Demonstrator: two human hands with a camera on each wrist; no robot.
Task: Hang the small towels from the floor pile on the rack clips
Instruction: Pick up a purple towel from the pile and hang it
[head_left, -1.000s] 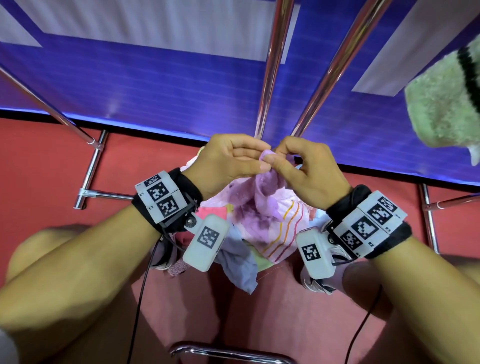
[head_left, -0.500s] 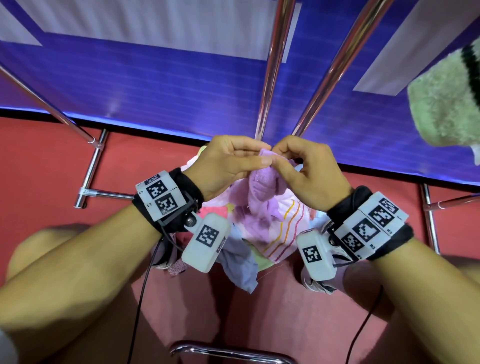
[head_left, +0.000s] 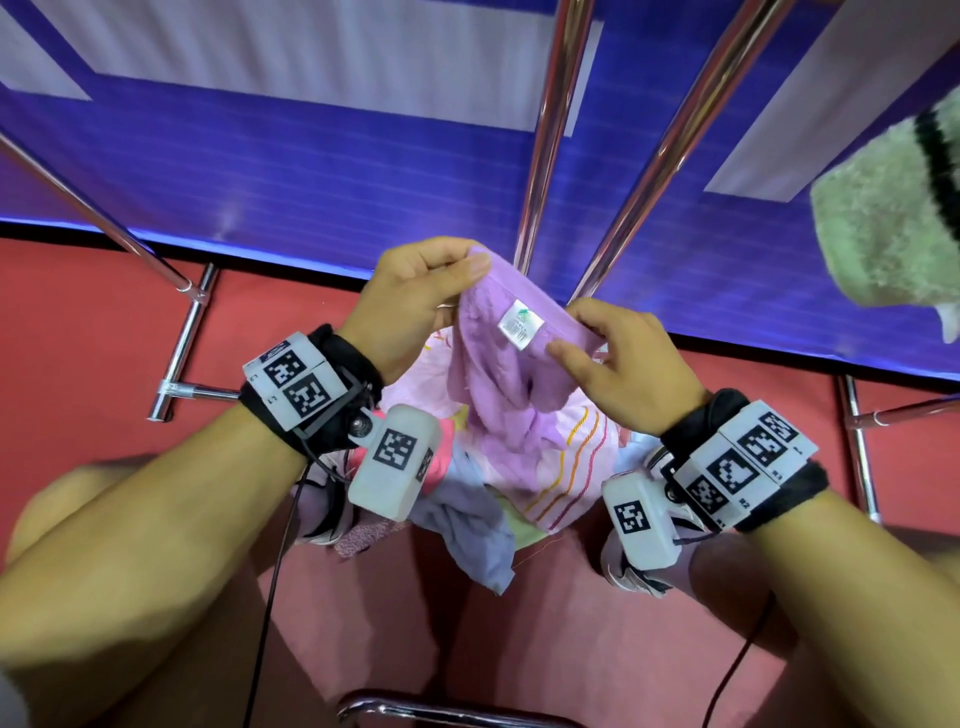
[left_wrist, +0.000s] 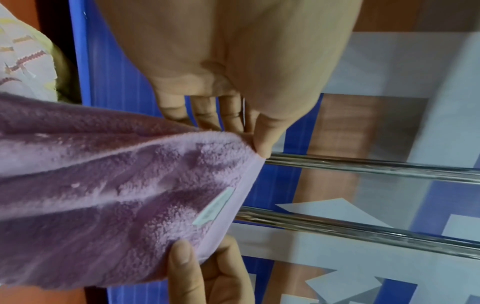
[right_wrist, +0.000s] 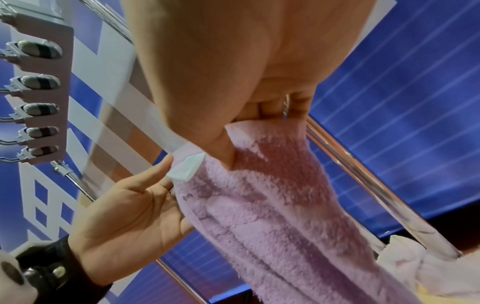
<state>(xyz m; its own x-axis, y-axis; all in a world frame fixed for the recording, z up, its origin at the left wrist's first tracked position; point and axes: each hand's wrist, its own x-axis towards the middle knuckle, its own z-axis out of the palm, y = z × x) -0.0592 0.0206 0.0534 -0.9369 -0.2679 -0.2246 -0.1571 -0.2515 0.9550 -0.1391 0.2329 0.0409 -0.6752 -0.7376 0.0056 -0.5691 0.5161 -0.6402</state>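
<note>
Left hand (head_left: 415, 306) and right hand (head_left: 623, 364) both pinch lilac towel (head_left: 498, 374) top edge; floor pile (head_left: 545, 483) at 6 o'clock below.

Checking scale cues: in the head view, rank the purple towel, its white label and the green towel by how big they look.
1. Purple towel and green towel look alike; the green one is cropped and nearer, so unsure.
2. White label, clearly smallest.

hands: left hand (head_left: 415, 301) and right hand (head_left: 618, 358) drawn apart, were fingertip to fingertip | purple towel (head_left: 498, 364): bunched edge now spread between both grips | white label (head_left: 521, 326): now exposed between hands
</note>
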